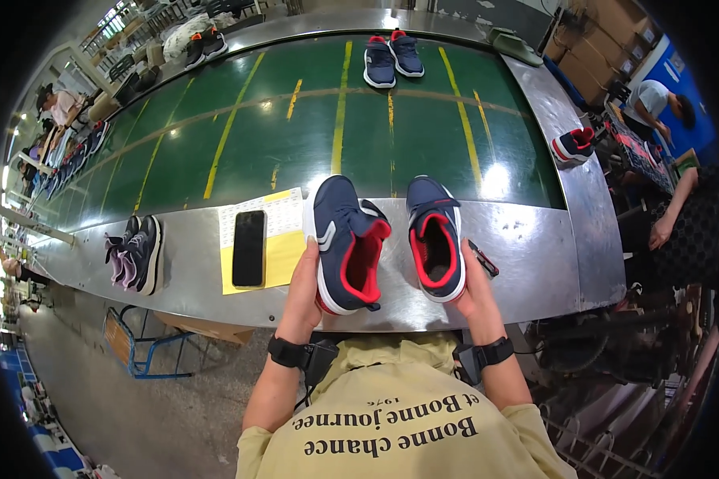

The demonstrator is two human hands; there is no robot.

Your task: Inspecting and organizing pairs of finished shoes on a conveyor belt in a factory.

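My left hand (302,289) is closed on the outer side of a navy sneaker (335,214) with a red lining and white sole, its toe pointing away from me. A matching navy sneaker (431,196), also red inside, is in my right hand (476,289), which grips it along its right side near the heel. Both shoes are over the metal ledge, side by side with a gap between them. Most of my fingers are hidden behind the shoes. Beside my right hand lies a small dark and red tool (483,259), its kind unclear.
A black phone (248,249) rests on a yellow and white sheet (284,267) to the left. Dark sneakers with pink lining (140,254) stand farther left. Beyond is a green conveyor belt (295,144) carrying a navy pair (393,60). One more shoe (573,146) sits on the right ledge; people work at both sides.
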